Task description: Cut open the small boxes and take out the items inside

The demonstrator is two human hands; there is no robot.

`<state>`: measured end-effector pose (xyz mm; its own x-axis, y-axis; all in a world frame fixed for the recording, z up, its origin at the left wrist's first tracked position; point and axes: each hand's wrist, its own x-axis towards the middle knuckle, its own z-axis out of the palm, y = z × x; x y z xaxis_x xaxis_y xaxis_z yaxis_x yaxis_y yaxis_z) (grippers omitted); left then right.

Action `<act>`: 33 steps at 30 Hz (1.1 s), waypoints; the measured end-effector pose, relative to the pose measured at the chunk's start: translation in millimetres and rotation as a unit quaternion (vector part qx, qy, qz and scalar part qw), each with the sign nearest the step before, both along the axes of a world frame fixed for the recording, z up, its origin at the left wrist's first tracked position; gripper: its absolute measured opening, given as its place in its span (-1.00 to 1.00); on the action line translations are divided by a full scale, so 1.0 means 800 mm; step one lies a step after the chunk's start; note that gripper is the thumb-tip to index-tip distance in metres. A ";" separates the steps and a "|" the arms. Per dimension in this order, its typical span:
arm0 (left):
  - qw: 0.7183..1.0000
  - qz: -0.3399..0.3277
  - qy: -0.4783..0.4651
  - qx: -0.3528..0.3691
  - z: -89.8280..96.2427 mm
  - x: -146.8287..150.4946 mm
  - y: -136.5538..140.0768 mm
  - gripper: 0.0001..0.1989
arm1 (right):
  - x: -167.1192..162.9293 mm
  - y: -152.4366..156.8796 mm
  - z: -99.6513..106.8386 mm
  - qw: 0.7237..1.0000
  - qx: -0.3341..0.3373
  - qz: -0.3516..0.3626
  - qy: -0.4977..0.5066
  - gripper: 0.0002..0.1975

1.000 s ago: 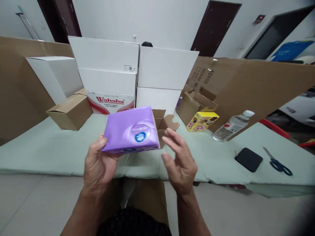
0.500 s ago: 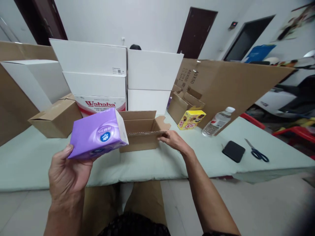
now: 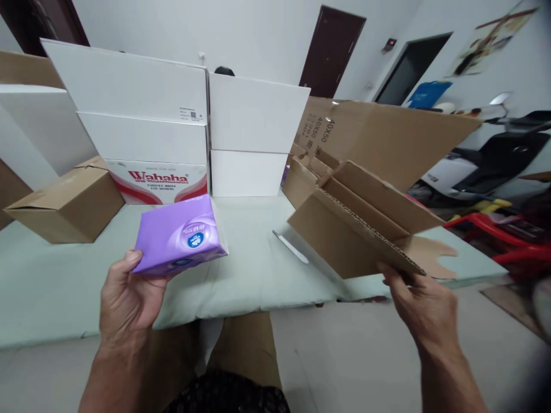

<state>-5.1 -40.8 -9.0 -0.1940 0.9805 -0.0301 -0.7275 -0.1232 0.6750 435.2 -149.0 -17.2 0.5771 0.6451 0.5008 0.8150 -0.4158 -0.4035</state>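
Observation:
My left hand [image 3: 133,292] grips a purple pack of tissues [image 3: 172,235] by its near left corner and holds it above the table. On the right, my right hand [image 3: 424,304] pinches the edge of an open cardboard box [image 3: 344,235] near its right end. The box is tilted with its flaps up, and nothing can be made out inside it. A slim white object [image 3: 291,246] lies on the table just left of the box; its kind is not clear.
A white Wahaha carton [image 3: 159,182] with raised flaps stands at the back of the table. A closed brown box [image 3: 69,201] sits to the left. Another open brown box [image 3: 297,178] and a tall cardboard panel [image 3: 379,137] stand at the back right.
My right hand has carried the open cardboard box from the middle to the right and tilted it. It now hides the yellow box and bottle. The slim white object has come into view.

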 end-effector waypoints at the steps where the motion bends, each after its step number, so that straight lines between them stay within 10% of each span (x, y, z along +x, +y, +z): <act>1: 1.000 -0.008 -0.003 -0.004 -0.003 0.005 0.002 -0.92 | 0.011 -0.006 0.000 0.999 -0.025 -0.043 -0.019 -0.69; 5: 0.998 -0.045 -0.002 -0.034 -0.014 0.026 0.003 -0.79 | 0.036 0.000 -0.010 0.980 -0.132 -0.142 -0.037 -0.78; 13: 0.995 -0.069 0.035 -0.065 -0.025 0.041 0.000 -0.64 | 0.046 0.061 -0.027 0.968 -0.215 -0.112 -0.065 -0.68; 33: 0.988 -0.093 0.073 -0.097 -0.042 0.064 0.010 -0.56 | 0.055 0.245 -0.035 0.996 -0.084 0.020 -0.018 -0.81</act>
<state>45.7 -32.7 -42.6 -0.0266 0.9784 -0.2051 -0.6180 0.1452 0.7726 479.3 47.1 -45.2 0.5332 0.7431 0.4043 0.8448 -0.4424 -0.3011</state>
